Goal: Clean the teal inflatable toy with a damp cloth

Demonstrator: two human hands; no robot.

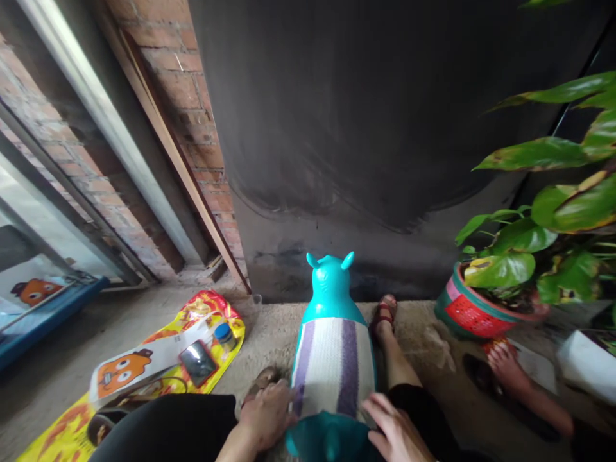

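Observation:
A turquoise hopper toy shaped like an animal (330, 289) stands on the floor between my legs, its small ears pointing toward the dark panel. Around its body lies a knitted cover (327, 366) with white and purple stripes. My left hand (267, 414) is at the cover's lower left edge; its fingertips are blurred, so their grip is unclear. On the other side, my right hand (392, 427) rests by the lower right edge, fingers stretched and apart. Between the hands, the toy's near turquoise end (330, 436) sticks out of the cover.
A yellow plastic sheet (62, 427) at left carries a phone (197, 362), a blue-capped jar (223, 335) and a printed white bag (125, 372). At right stand a potted plant (474, 308) and another person's bare foot (507, 366). A dark panel (360, 128) rises ahead.

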